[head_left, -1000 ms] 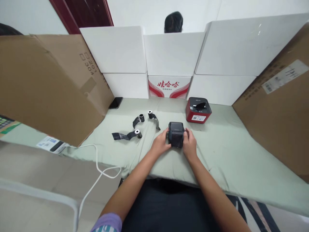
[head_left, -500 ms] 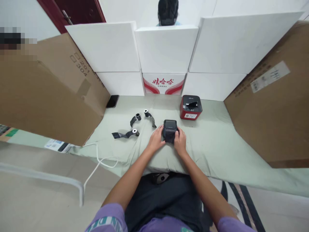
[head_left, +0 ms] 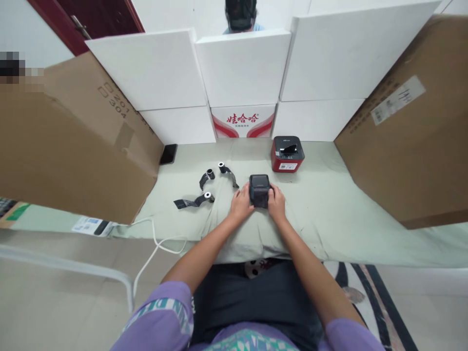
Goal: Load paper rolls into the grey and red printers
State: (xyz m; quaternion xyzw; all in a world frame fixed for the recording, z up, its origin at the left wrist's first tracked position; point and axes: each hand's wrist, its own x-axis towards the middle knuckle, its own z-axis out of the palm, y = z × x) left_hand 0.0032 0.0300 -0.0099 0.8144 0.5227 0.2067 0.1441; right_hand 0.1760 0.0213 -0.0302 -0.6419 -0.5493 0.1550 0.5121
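Observation:
A black box-shaped device (head_left: 260,191), which looks like a small label printer, sits on the green cloth in front of me. My left hand (head_left: 242,204) is closed against its left side, and my right hand (head_left: 277,202) grips its right side with the thumb toward the front. Left of it lie three small rolls with dark strips trailing off: an upper roll (head_left: 222,167), a middle roll (head_left: 210,173) and a lower roll (head_left: 208,196). Behind and to the right stands a red and black printer (head_left: 287,161) with a dark strip sticking out of its top.
White boxes (head_left: 241,68) form a wall at the back, one with red printing. Large cardboard panels flank the left (head_left: 84,146) and right (head_left: 413,136). A phone (head_left: 168,154) lies at the back left. A white cable (head_left: 155,239) hangs off the front edge. Beyond, a person's head (head_left: 241,14) shows.
The camera view has shifted slightly. Both hands keep their hold on the black device, which stays at about the same place on the cloth.

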